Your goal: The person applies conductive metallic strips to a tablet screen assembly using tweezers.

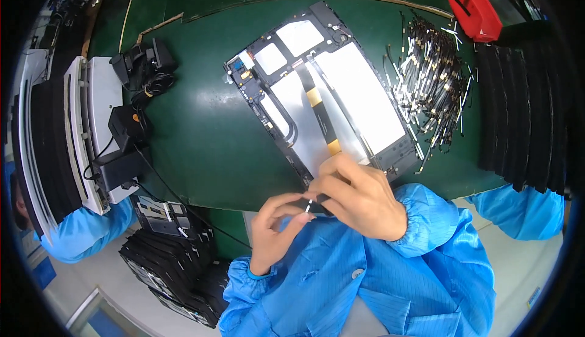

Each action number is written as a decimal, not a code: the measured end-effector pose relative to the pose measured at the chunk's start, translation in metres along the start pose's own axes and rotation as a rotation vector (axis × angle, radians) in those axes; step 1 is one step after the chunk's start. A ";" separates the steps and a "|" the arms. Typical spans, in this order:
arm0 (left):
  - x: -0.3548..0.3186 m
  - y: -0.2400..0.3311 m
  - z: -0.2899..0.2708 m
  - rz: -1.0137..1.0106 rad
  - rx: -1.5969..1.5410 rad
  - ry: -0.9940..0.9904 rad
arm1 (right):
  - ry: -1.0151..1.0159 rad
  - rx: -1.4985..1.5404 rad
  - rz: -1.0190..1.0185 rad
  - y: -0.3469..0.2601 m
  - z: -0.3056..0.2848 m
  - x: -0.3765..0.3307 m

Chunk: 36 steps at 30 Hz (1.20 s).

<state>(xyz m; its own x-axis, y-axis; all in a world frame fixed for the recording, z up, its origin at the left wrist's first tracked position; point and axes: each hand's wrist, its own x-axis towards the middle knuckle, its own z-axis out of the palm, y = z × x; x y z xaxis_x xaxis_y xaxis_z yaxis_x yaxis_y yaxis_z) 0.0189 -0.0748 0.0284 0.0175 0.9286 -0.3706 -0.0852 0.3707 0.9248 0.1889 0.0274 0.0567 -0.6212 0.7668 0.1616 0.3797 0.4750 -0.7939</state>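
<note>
"Green table (201, 166) beneath; where is the small white strip (309, 206)?"

"At 6 o'clock, pinched in my left hand's (271, 233) fingers. My right hand's (365, 206) fingers are bent close beside it; I cannot tell whether they grip."

"Handling?"

"Probably light, flexible, easily creased: grip near the ends."

"Obstructions?"

"Open device chassis (368, 93) at 12 o'clock, cable pile (431, 69) at 2, black adapters (125, 124) at 9."

We are seeing a dark green counter (204, 148) carrying an opened device housing (359, 96), which is lying slantwise in the middle. Just to its right we are finding a loose heap of thin cables (431, 78), with a red holder (472, 8) and a black stack (518, 111) beyond. On the left, black adapters (124, 167) and a coiled cord (152, 86) are lying beside a silver panel (103, 105)
</note>
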 end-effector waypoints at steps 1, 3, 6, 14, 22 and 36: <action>0.001 0.002 0.003 -0.021 -0.080 0.044 | -0.013 0.137 -0.013 -0.001 -0.001 0.001; 0.004 0.006 0.007 -0.038 -0.156 0.083 | -0.022 0.250 -0.028 -0.001 -0.006 0.001; 0.009 0.014 0.015 0.058 -0.175 0.101 | -0.002 0.399 -0.036 -0.006 -0.014 0.000; 0.015 0.022 0.020 0.443 0.250 0.312 | 0.019 0.376 -0.018 0.003 -0.023 -0.002; 0.045 0.046 0.025 0.740 0.604 0.079 | 0.887 -0.466 -0.101 0.031 -0.151 0.022; 0.073 0.048 0.003 0.710 0.377 0.092 | 0.145 -0.226 0.132 -0.004 -0.111 0.004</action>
<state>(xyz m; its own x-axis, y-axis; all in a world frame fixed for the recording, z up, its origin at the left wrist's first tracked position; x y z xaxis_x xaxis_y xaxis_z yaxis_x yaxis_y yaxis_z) 0.0193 0.0111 0.0461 0.0022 0.9456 0.3252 0.2966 -0.3112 0.9029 0.2615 0.0764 0.1259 -0.4580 0.8744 0.1601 0.6041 0.4383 -0.6655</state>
